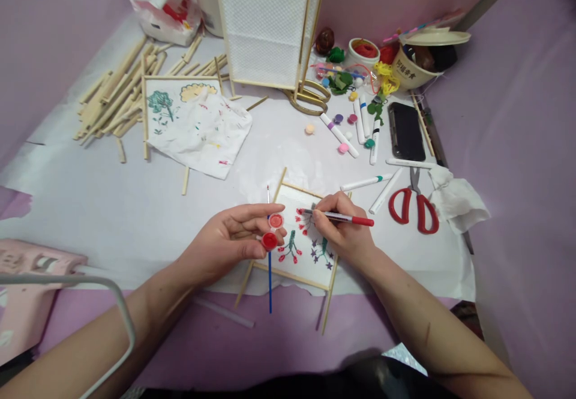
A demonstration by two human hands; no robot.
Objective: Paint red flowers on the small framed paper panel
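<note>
My left hand (243, 228) holds a small open paint pot (269, 242) of red paint, its round lid (276, 221) folded back, above the left part of a white panel (310, 273) in a thin wooden stick frame. A blue paintbrush (270, 285) runs upright past those fingers; I cannot tell whether they grip it. In my right hand (339, 225) is a slim pen with a red end (362, 221), pinched near its tip. Its dark tip meets a red flower (300, 212) on the panel. Below are drawn red-budded stems (291, 246) and purple stars (321, 254).
Red-handled scissors (414, 204), white markers (366, 182) and a phone (406, 131) lie right. Wooden sticks (117, 96) and a second painted panel (157, 96) under a stained tissue (211, 135) lie left. A mesh-sided frame (267, 24) stands behind; a pink glue gun (31, 291) lies front left.
</note>
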